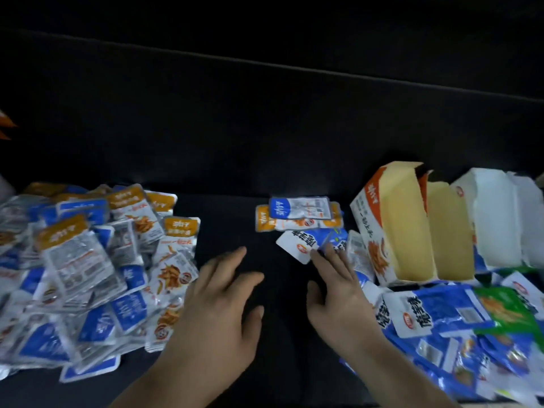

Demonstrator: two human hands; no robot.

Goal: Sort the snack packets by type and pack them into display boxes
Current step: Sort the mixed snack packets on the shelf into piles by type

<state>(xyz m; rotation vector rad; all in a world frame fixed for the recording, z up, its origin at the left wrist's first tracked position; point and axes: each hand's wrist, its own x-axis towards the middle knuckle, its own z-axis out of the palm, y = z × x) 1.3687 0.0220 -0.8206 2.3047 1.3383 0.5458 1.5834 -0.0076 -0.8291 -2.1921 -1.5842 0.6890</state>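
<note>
Mixed orange- and blue-topped packets [88,269] heaped loose at left, small flat stack [298,214] mid-surface, larger blue packets [441,319] piled at right, just behind them an open, empty orange box [391,225] beside a white box [488,219].

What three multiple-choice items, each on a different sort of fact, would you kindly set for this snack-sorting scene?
1. Where is the orange display box? A left edge; B top centre; C right of the right hand.
2. What colour is the odd packet among the blue packets at the right? A red; B green; C black.
3. How is the left hand? A open, holding nothing; B gripping a packet; C inside a box.
Answers: C, it stands just right of that hand; B, its wrapper is green; A, its fingers are spread and empty.
</note>
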